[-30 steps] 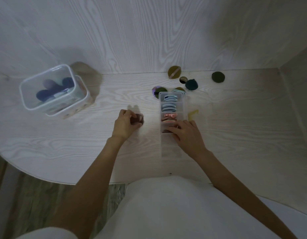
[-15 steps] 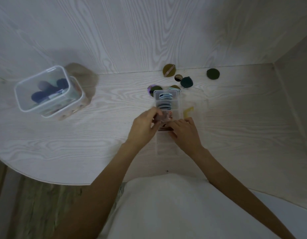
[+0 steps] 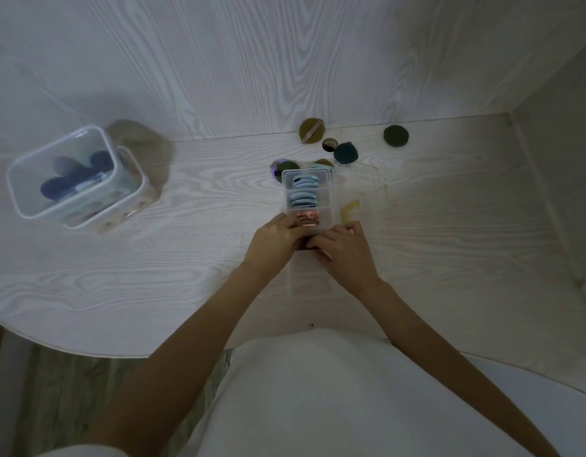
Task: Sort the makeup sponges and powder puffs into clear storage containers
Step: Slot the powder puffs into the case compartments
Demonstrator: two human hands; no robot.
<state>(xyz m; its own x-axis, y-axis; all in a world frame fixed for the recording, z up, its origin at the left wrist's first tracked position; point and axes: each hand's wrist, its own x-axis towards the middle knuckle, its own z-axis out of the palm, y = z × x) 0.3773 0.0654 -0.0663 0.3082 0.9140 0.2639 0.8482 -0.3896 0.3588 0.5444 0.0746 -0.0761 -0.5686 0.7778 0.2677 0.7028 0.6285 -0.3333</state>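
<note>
While hands (image 3: 313, 240) crowd the organizer (image 3: 307, 192), loose puffs (image 3: 346, 152) lie behind.

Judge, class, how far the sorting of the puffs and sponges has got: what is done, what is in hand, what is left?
Done: blue puffs and pink puffs stand filed in the narrow clear organizer; dark sponges sit in the lidded tub.
In hand: the left hand and right hand meet over the organizer, apparently seating a dark puff.
Left: several green, olive and teal puffs loose by the wall.
</note>
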